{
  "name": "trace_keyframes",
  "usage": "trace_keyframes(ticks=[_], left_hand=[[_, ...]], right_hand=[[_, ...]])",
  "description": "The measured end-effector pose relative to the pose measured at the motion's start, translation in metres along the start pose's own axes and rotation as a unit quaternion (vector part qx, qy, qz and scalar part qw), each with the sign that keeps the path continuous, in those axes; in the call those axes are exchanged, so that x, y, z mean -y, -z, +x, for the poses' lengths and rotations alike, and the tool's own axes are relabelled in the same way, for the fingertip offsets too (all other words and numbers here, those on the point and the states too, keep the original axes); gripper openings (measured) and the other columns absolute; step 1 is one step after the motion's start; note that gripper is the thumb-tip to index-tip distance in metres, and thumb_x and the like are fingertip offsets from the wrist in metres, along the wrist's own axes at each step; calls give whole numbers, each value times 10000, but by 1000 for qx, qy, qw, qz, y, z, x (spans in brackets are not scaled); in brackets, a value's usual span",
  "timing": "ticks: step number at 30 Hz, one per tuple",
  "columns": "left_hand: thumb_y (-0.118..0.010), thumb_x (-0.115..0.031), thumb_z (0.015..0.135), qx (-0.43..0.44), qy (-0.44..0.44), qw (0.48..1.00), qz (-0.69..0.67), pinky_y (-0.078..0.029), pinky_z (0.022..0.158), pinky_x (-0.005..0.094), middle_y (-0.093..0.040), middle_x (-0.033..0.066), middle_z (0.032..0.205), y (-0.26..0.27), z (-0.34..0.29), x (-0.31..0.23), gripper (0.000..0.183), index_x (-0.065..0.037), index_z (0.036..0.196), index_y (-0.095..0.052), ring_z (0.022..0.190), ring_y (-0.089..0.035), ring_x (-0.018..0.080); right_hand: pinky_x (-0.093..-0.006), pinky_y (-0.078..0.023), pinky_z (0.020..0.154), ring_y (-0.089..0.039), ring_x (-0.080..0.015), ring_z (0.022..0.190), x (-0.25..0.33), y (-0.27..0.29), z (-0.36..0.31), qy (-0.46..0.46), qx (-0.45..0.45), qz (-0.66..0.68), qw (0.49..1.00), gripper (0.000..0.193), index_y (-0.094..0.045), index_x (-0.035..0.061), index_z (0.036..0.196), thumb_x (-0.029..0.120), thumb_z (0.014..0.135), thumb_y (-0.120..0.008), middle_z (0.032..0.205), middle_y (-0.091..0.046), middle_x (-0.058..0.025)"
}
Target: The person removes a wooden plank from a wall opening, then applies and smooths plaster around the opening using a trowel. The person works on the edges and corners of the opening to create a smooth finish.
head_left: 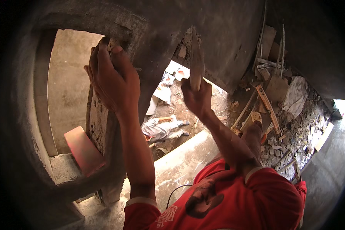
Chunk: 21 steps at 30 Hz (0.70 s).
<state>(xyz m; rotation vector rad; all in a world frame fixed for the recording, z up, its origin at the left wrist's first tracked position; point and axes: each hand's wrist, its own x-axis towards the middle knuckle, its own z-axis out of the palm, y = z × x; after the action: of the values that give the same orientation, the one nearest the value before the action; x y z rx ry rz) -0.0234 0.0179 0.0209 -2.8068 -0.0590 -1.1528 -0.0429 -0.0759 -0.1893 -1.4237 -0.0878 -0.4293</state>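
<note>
High on the left, my left hand (115,78) is closed around the rough edge of a plastered pillar (99,124), beside a window-like opening. Between its thumb and fingers shows a pale, speckled surface, which seems to belong to that edge. My right hand (197,96) makes a fist around a long, narrow, grey-brown tool (196,61), held upright. The tool tapers at its top, close to a broken patch (183,48) in the dark wall; whether it touches cannot be made out, nor its exact kind.
A red block (84,149) leans on the opening's sill. Below lie pale bags (166,86), and a person in light clothes (166,129) is down there. Rubble (295,134), a wooden plank (268,109) and a crumpled sheet (296,96) fill the right. A sandalled foot (257,122) shows beside them.
</note>
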Motion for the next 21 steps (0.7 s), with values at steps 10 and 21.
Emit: trace_keyframes(ticks=[10, 21], left_hand=[[-457, -327, 1048, -10, -15, 1000, 17, -334, 1160, 580, -630, 211, 1327, -1, 0, -1, 453, 9, 1305, -619, 1274, -569, 417], [-462, -348, 1048, 7, -15, 1000, 2, -331, 1177, 564, -623, 235, 1335, 2, -2, 2, 477, 25, 1301, -618, 1280, -570, 417]], right_hand=[[-277, -393, 479, -501, -49, 547, 3, 0, -5, -161, -10, 108, 981, 246, -555, 48, 716, 129, 930, -646, 591, -535, 16], [-372, -468, 554, -559, -183, 611, 37, -11, -11, -53, 2, 48, 997, 134, -594, 4, 839, 114, 904, -634, 660, -585, -116]])
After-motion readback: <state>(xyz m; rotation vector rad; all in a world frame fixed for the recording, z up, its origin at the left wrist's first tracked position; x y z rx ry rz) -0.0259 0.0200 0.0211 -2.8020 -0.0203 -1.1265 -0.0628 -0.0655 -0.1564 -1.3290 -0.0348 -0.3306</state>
